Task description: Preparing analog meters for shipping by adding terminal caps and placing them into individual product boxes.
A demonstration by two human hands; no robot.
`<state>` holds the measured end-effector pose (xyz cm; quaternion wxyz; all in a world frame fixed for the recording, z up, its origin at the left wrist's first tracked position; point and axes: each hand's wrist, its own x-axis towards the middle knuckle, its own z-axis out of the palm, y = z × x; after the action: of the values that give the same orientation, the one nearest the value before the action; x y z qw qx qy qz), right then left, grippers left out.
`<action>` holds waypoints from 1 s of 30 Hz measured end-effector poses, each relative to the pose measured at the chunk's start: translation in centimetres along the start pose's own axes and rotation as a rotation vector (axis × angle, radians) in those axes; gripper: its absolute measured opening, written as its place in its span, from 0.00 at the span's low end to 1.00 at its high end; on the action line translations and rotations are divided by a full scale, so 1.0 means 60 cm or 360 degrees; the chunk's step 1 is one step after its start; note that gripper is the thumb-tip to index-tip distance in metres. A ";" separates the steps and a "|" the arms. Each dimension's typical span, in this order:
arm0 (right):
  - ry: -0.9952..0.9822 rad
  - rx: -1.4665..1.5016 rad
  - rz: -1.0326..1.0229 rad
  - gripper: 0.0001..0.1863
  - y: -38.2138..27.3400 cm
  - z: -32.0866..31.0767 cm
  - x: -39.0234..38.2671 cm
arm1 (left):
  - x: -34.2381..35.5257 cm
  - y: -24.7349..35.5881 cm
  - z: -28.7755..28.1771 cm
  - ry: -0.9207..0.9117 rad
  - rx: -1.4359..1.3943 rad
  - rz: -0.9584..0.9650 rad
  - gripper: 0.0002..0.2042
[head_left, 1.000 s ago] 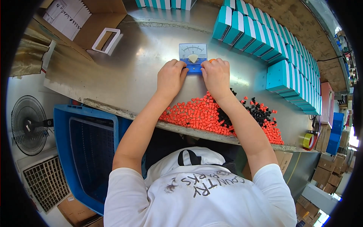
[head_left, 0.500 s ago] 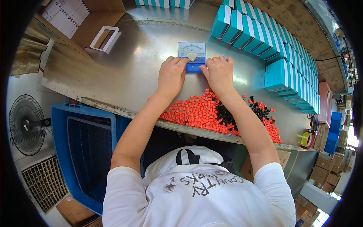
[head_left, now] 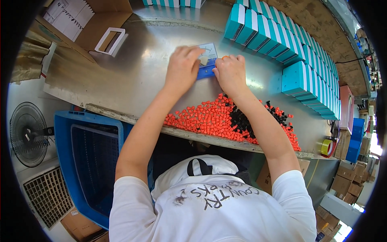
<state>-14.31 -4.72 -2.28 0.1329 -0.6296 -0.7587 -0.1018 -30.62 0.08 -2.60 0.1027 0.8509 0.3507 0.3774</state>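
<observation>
Between my hands, over the metal bench, is a blue-based analog panel meter [head_left: 207, 71] with a clear dial face, tilted with its right side higher. On its left, my left hand [head_left: 182, 66] is closed on the edge, fingers over the face and slightly smeared by motion. My right hand [head_left: 231, 72] pinches the meter's right side with the thumb against the blue base. Something small and orange [head_left: 225, 57] shows at the right fingers; its kind is unclear. Nearer me lies a spread of small red caps [head_left: 201, 117], with black caps [head_left: 240, 122] among them, partly under my right forearm.
Teal-and-white boxes [head_left: 296, 78] stand in rows at the right. An open cardboard box [head_left: 109, 24] with a white frame [head_left: 110, 41] at its edge is far left. Below the bench edge sit a blue crate [head_left: 86, 117] and a fan [head_left: 28, 133]. Yellow tape [head_left: 325, 147] lies at the right edge.
The meter has turned slightly counterclockwise. My left hand has shifted up and a little left, its fingers reaching further over the face; my right hand has moved slightly up and left.
</observation>
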 end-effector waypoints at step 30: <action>-0.0396 -0.0115 -0.0073 0.13 0.014 0.003 0.018 | -0.005 -0.033 0.023 -0.0228 -0.0004 -0.0250 0.22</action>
<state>-13.67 -3.53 -2.11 0.0128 -0.6242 -0.7794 -0.0532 -30.81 1.42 -4.60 0.1581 0.8454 0.4077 0.3067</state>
